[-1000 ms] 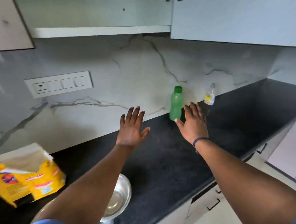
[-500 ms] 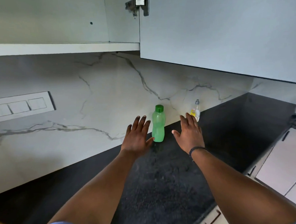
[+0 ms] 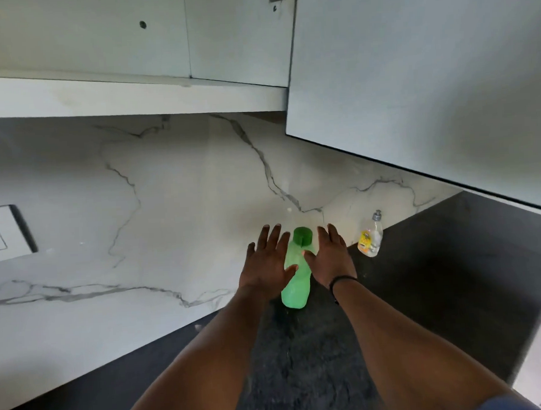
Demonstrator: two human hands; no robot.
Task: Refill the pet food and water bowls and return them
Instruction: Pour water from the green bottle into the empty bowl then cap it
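On the dark surface [image 3: 317, 352] by the marble wall, both hands, left hand [image 3: 267, 267] and right hand [image 3: 330, 259], flank the green bottle [image 3: 296, 275] with fingers straight and nothing grasped, so fetching water seems underway and closing round it comes next.

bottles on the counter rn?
2: a green bottle between the two hands by the wall, and a small clear bottle right of it. Others may lie outside the frame.

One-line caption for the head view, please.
Both hands, left and right, open, flank an upright green bottle on the dark counter.
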